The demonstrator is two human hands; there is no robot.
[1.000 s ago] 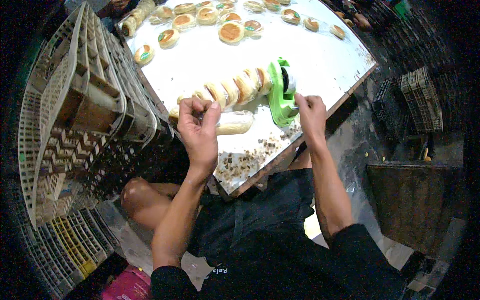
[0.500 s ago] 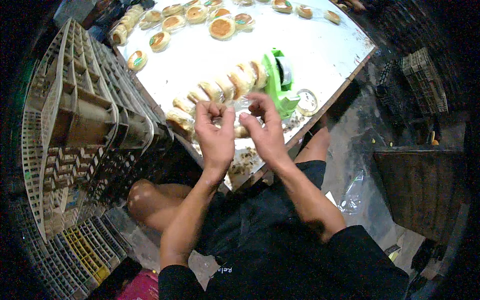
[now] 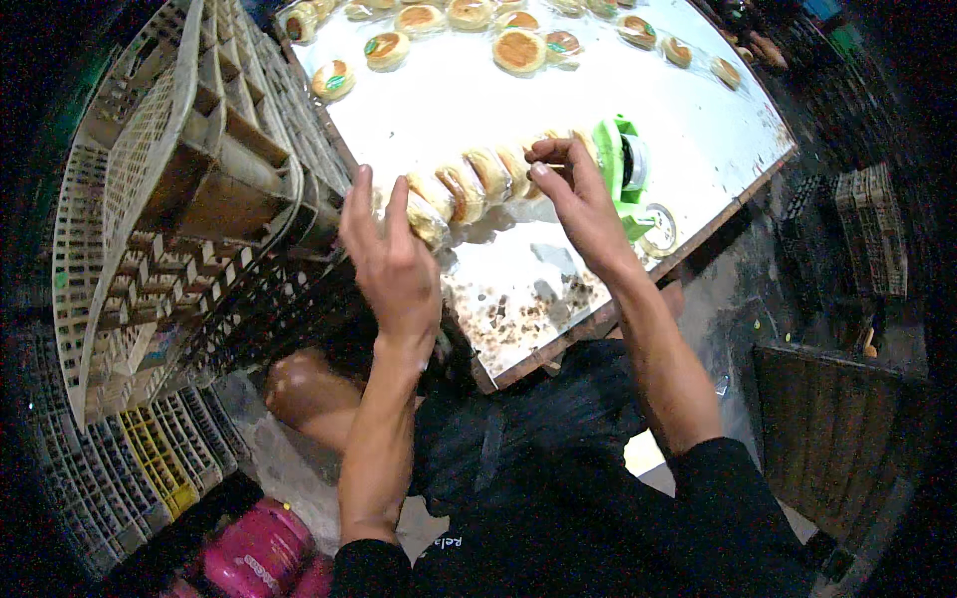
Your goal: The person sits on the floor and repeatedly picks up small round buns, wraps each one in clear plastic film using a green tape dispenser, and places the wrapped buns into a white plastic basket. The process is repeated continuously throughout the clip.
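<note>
A row of round buns in clear wrap [image 3: 477, 184] lies across the white table [image 3: 558, 269]. My left hand [image 3: 391, 261] presses against the row's left end, fingers up and together. My right hand [image 3: 578, 199] grips the row's right end, just beside a green tape dispenser [image 3: 626, 169]. A roll of clear tape [image 3: 658, 229] lies by the table's edge below the dispenser.
Several single wrapped buns [image 3: 518, 48] are spread over the table's far side. Stacked plastic crates [image 3: 169, 199] stand at the left, more crates [image 3: 867, 229] at the right. A pink bottle [image 3: 261, 553] lies on the floor by my knee [image 3: 309, 389].
Both hands have moved apart from a package in front of the row to the two ends of the bun row. The camera has leaned in closer.
</note>
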